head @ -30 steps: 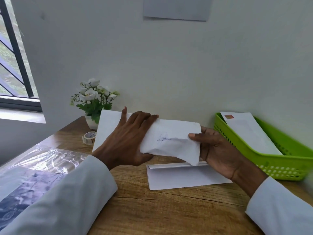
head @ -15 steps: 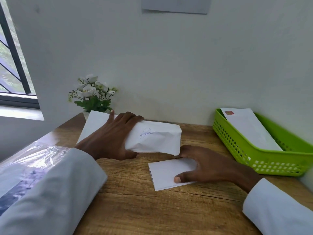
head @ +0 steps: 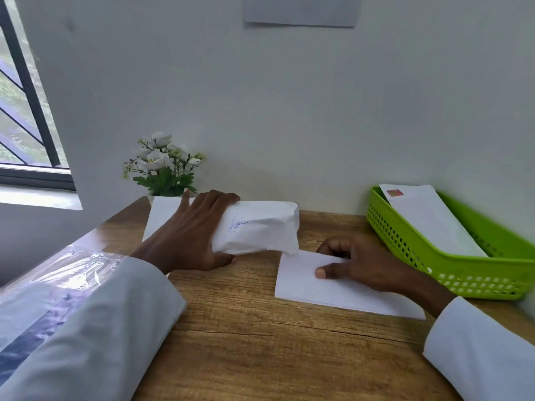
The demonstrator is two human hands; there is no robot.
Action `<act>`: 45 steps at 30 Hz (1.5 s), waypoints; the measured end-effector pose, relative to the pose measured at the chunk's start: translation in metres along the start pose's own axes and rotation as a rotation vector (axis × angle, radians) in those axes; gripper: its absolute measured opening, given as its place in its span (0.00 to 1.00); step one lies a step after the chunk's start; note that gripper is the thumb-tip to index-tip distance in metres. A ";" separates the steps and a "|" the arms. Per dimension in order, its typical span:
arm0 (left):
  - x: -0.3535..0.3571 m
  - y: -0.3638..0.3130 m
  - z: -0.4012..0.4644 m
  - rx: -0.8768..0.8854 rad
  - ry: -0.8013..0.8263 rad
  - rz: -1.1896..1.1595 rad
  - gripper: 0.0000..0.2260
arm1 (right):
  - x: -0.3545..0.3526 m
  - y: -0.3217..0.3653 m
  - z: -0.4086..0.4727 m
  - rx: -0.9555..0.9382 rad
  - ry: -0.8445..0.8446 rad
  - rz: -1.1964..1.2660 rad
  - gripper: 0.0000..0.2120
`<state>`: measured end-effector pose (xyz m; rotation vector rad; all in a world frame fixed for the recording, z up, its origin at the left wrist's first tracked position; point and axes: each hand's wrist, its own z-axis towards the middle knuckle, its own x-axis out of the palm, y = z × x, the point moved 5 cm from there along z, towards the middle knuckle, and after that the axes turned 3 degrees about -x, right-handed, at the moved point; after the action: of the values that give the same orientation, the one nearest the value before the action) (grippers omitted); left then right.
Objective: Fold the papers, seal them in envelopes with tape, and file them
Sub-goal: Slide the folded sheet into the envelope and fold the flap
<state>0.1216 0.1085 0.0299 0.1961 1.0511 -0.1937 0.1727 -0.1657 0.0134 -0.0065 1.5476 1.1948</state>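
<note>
**Folded paper in your left hand, envelope under your right**

Your left hand [head: 188, 235] grips the folded paper [head: 260, 227], raised over the wooden desk [head: 246, 342]; its blue scribble is unreadable. Your right hand [head: 367, 267] lies on the envelope [head: 301, 285], thumb pressing, other fingers curled at its far edge

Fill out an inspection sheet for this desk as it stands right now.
Surface: wooden desk, grain visible.
Job's things: folded paper with a blue signature, held above the desk; white envelope flat on the desk; green basket at right holding a stamped envelope.
Clutter: clear plastic sheet at left; potted white flowers by the wall.
Grippers: left hand grips the folded paper; right hand presses on the white envelope.
Cables: nothing seen.
Surroundings: white wall, window at left.
</note>
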 end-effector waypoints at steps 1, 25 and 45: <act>-0.001 0.002 0.000 -0.017 -0.011 0.018 0.46 | -0.007 -0.001 -0.001 0.003 -0.044 0.049 0.05; -0.003 -0.007 0.002 -0.011 -0.044 0.080 0.51 | -0.030 0.010 -0.006 -0.053 -0.277 0.210 0.08; 0.004 -0.054 0.007 0.233 -0.003 0.145 0.49 | -0.013 0.011 0.001 -0.023 -0.139 -0.009 0.44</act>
<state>0.1158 0.0540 0.0266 0.4809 1.0061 -0.1849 0.1722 -0.1667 0.0307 0.0527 1.4108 1.1811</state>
